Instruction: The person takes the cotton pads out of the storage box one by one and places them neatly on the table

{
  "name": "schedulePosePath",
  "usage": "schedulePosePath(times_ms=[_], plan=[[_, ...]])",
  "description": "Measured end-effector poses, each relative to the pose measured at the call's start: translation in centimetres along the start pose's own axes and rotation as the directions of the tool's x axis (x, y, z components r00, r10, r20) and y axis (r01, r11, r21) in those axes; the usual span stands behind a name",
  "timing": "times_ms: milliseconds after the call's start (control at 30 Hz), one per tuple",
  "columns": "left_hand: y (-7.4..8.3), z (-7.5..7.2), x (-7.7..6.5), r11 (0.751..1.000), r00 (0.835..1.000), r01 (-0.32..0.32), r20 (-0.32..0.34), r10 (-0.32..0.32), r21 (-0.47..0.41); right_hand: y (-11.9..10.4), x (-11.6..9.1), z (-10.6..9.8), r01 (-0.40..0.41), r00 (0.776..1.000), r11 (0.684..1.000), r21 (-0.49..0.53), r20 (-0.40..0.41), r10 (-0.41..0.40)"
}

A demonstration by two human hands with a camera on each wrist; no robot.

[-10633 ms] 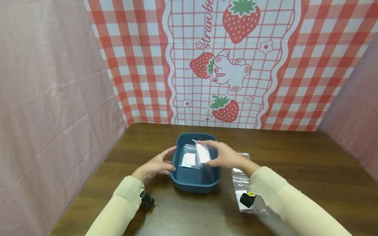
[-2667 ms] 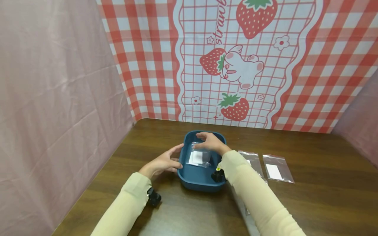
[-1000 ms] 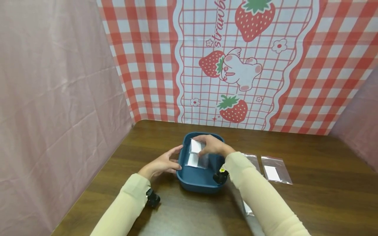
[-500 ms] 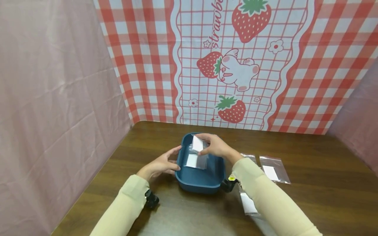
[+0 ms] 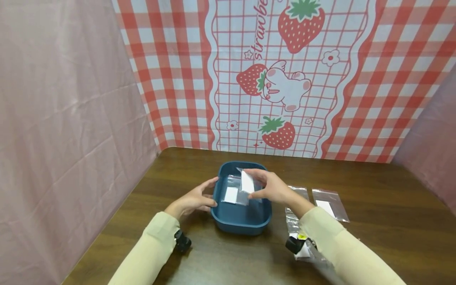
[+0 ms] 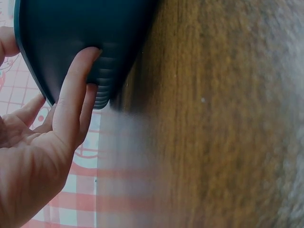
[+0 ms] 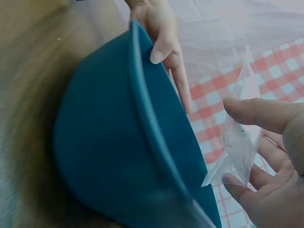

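Observation:
A blue bin [image 5: 240, 228] stands on the table, with my left hand [image 5: 192, 202] at its left wall. The thumb lies at the rim and other fingers rest along the outer side, as the left wrist view shows. My right hand [image 5: 272, 190] pinches a small clear plastic bag [image 5: 247, 183] with a white insert, thumb on one side and fingers on the other. This bag hangs tilted above the bin's right half, clear of the wall in the head view. Beneath it, another clear bag [image 5: 231, 194] with a white insert lies in the bin; whether more lie underneath is hidden.
Right of the bin lie a flat clear bag [image 5: 325, 206] and a column of overlapping bags [image 5: 293, 223], partly covered by my right forearm. Behind the table [image 5: 171, 166] hangs a strawberry-print cloth [image 5: 278, 91]; a pink curtain [image 5: 71, 118] closes the left side.
My right hand reached into the bin, took hold of a bag and has lifted it rightward. Compared with the oldest frame, a separate bag now lies at the far right. The left hand stays put.

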State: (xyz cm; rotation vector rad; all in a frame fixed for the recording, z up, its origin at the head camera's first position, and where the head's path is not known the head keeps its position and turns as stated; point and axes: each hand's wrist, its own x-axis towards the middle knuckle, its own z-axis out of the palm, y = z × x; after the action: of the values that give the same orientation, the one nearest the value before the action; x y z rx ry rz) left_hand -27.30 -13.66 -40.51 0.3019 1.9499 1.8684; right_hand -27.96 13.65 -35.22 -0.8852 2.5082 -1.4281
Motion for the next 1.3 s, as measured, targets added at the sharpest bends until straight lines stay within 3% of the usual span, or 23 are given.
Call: schedulePosePath(times_ms=[367,933,1067,1300], plan=[[0.0,0.1,0.1,1.000,1.000,0.006,-0.004,-0.006,0.015,1.1,-4.7,-0.1,-0.067,0.997,0.997,0.044,-0.041,0.069],[-0.2,0.0,0.2,0.999,0.999,0.018,-0.028,-0.017,0.026,0.5,-10.9,-0.6,0.134,0.989,0.989,0.066,-0.075,-0.129],[-0.2,0.0,0.2,1.000,1.000,0.016,-0.025,-0.016,0.018,0.5,-12.6,-1.1,0.149,0.986,0.989,0.017,-0.076,-0.147],[-0.2,0.1,0.2,0.999,0.999,0.025,-0.024,-0.025,0.024,1.4,-15.4,-2.4,0.191,0.978,0.963,-0.189,-0.049,-0.204]])
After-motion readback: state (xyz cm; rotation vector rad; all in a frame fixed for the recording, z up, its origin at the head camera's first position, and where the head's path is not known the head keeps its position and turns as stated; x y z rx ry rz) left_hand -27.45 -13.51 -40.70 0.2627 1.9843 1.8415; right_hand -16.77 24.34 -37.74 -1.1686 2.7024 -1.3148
